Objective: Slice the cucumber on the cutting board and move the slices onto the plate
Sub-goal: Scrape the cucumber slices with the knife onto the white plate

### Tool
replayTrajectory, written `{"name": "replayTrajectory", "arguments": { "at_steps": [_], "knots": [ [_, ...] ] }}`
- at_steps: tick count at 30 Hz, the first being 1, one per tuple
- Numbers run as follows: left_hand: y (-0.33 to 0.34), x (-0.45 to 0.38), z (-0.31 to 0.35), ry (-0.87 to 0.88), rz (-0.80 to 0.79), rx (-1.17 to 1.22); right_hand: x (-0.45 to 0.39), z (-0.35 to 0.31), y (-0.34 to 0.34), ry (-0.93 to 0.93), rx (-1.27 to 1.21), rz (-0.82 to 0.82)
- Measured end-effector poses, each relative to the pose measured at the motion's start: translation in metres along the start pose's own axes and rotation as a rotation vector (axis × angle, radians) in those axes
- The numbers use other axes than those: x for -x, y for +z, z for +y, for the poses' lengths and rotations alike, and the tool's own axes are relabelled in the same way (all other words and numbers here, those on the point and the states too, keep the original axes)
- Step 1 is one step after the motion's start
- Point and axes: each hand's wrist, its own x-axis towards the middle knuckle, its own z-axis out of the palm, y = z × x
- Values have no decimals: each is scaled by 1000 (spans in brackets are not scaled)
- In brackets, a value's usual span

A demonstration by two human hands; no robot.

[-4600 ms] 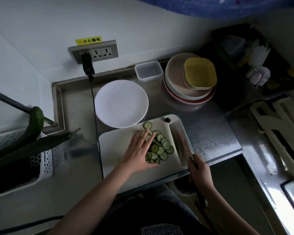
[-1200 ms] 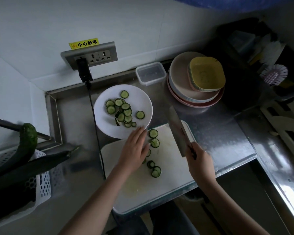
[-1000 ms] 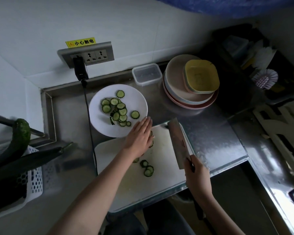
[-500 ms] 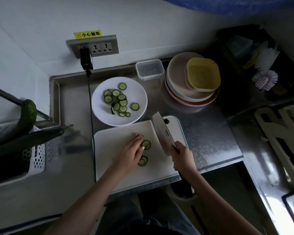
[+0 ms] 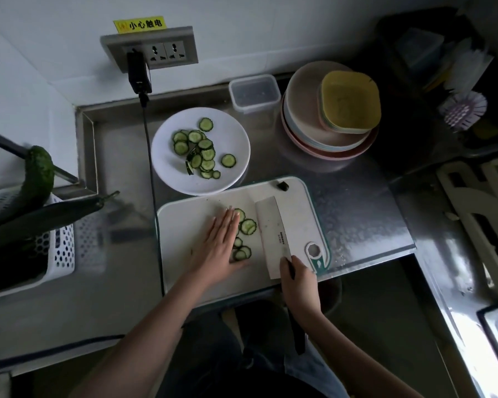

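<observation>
Several slices (image 5: pixel 243 235) lie between the flat, straight-fingered left hand (image 5: pixel 220 244) and the cleaver (image 5: pixel 270 239), whose blade runs parallel to it. The right hand (image 5: pixel 298 284) grips its handle; the plate (image 5: pixel 167 156) sits just beyond the board (image 5: pixel 184 225).

Stacked plates (image 5: pixel 314 133) — clear container (image 5: pixel 255 93).

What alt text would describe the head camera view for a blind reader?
A flat left hand gathers green cucumber slices on a white cutting board toward a steel cleaver gripped by the right hand. More slices lie on a round white plate behind.
</observation>
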Motion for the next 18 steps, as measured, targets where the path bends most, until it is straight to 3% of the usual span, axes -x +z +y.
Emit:
{"name": "replayTrajectory", "arguments": {
  "at_steps": [5, 10, 18],
  "knots": [
    [4, -8, 6, -80, 144, 128, 13, -6, 27, 48, -22, 37],
    [1, -14, 13, -141, 189, 202, 22, -16, 49, 88, -43, 62],
    [6, -25, 23, -72, 263, 208, 22, -39, 72, 58, -119, 60]
  ]
}}
